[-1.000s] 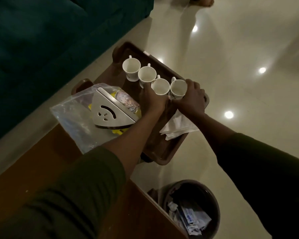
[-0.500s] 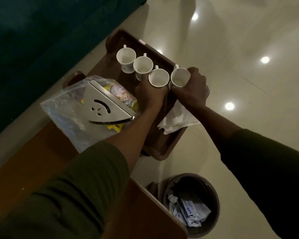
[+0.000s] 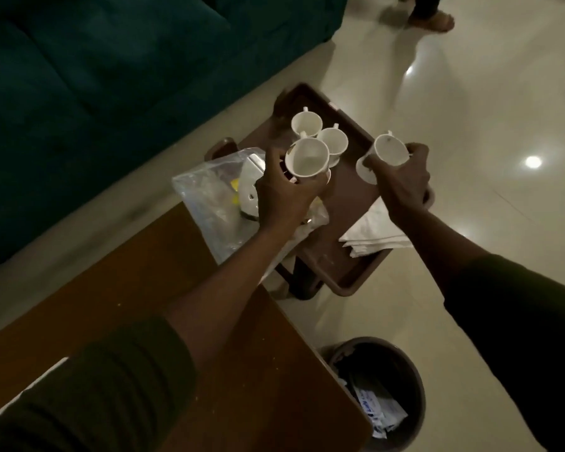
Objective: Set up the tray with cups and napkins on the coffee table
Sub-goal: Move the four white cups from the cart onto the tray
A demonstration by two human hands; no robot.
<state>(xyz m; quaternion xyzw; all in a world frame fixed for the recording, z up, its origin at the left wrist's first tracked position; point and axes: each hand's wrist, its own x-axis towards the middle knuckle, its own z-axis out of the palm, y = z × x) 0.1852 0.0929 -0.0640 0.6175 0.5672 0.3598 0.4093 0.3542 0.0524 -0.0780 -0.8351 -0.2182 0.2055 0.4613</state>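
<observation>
Cups (image 3: 333, 141) are being rearranged, I judge: two just rose off the tray (image 3: 349, 203), one gripped by the left hand (image 3: 284, 194), one by the right hand (image 3: 402, 177); two stay beyond them, napkins (image 3: 372, 236) under the right wrist.

Dim and grainy here. Lamp reflections glare on the glossy floor (image 3: 503, 109) at one and three o'clock; the sofa (image 3: 79, 93) at ten o'clock sinks into murk.

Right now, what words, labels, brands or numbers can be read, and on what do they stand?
No text can be read.
Packets in the bin: blue print, too blurred to read.
Metal holder: cut-out holes, no letters.
</observation>
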